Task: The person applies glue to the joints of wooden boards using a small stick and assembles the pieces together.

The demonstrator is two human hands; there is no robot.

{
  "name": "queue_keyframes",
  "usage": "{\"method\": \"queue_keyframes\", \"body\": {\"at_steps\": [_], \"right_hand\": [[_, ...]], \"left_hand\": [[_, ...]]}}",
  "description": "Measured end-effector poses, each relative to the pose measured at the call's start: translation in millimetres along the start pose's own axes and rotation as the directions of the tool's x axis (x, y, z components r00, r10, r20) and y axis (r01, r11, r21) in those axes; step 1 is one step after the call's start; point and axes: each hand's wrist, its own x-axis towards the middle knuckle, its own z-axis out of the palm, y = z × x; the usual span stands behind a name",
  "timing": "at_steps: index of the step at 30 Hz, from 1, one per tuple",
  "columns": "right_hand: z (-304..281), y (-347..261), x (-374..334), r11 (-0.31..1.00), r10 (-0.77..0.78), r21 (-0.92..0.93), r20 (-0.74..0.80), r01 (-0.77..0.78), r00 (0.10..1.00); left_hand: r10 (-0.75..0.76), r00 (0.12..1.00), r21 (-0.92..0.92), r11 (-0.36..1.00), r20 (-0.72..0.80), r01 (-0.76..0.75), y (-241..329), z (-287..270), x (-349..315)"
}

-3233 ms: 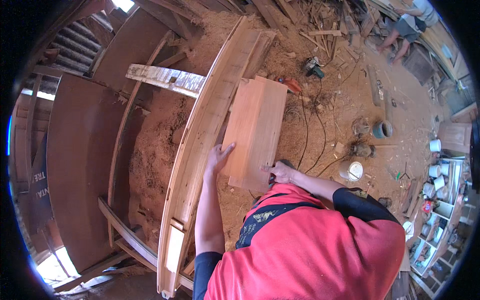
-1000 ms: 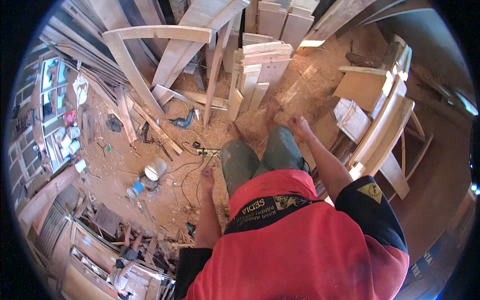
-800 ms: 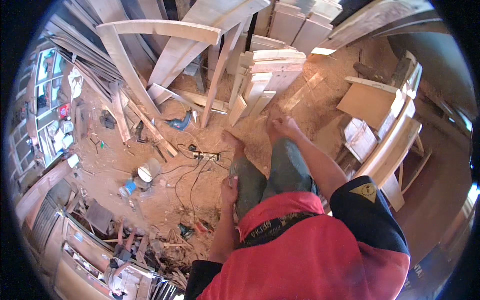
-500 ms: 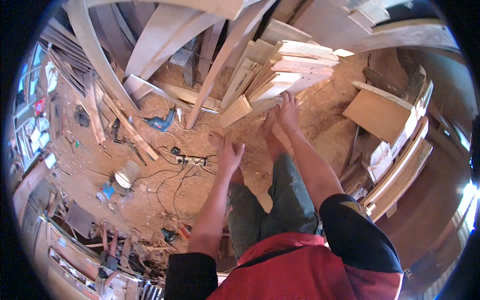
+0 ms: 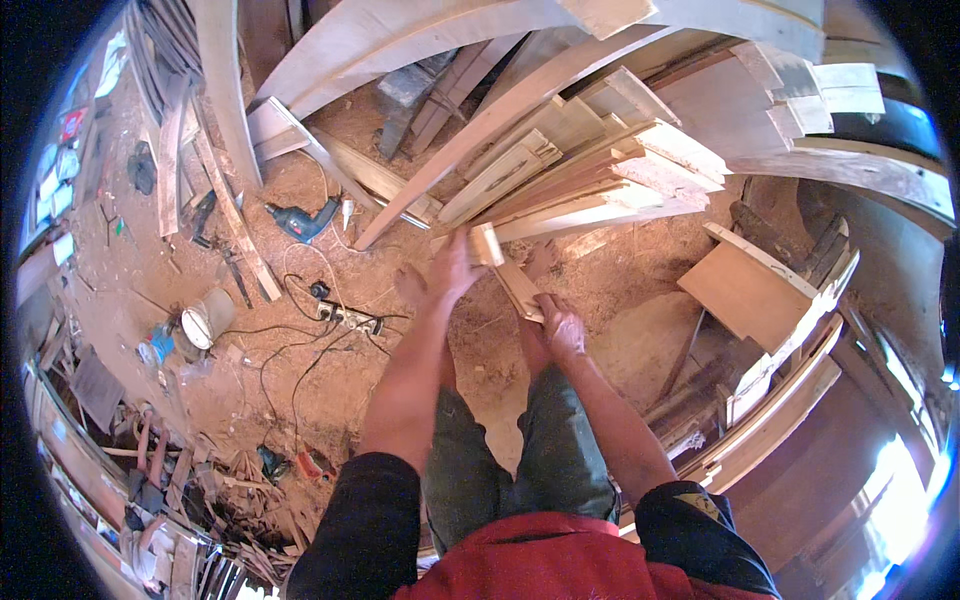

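Close to the front of a leaning stack of boards (image 5: 640, 185), my left hand (image 5: 456, 270) is closed on the end of a short pale wooden piece (image 5: 487, 244). My right hand (image 5: 563, 330) grips the near end of a narrow wooden board (image 5: 517, 288), which slants away toward the left hand. Where the two pieces meet, I cannot tell whether they are joined or only touching. My bare feet are on the dusty floor just beneath, partly hidden by the hands and wood.
A blue power drill (image 5: 303, 220) lies left of the stack, near a power strip (image 5: 350, 318) with trailing cords. A long plank (image 5: 500, 125) leans beside the stack. Further left is a white bucket (image 5: 207, 318). To the right stands a tan panel (image 5: 745, 287) among curved timbers.
My left hand has moved forward onto the short wooden piece. My right hand has drawn back from the stack and now holds a narrow board. The view has shifted.
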Motion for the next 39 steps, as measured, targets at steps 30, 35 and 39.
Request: {"method": "queue_keyframes", "body": {"at_steps": [30, 35, 39], "right_hand": [[-369.4, -143.4, -199.4, 0.803, -0.403, 0.300, -0.362, 0.515, 0.840], [-350.1, -231.0, -218.7, 0.654, -0.742, 0.067, -0.132, 0.753, 0.657], [-321.6, -284.3, -242.5, 0.491, -0.851, 0.125, -0.142, 0.862, 0.505]], "left_hand": [[-0.488, 0.845, -0.895, -0.243, -0.220, -0.374, -33.0, -149.7, -453.5], [-0.382, 0.918, -0.873, -0.406, -0.108, -0.271, -40.3, -112.2, -466.6], [-0.362, 0.918, -0.904, -0.320, -0.160, -0.284, -53.5, -102.6, -511.0]]}}
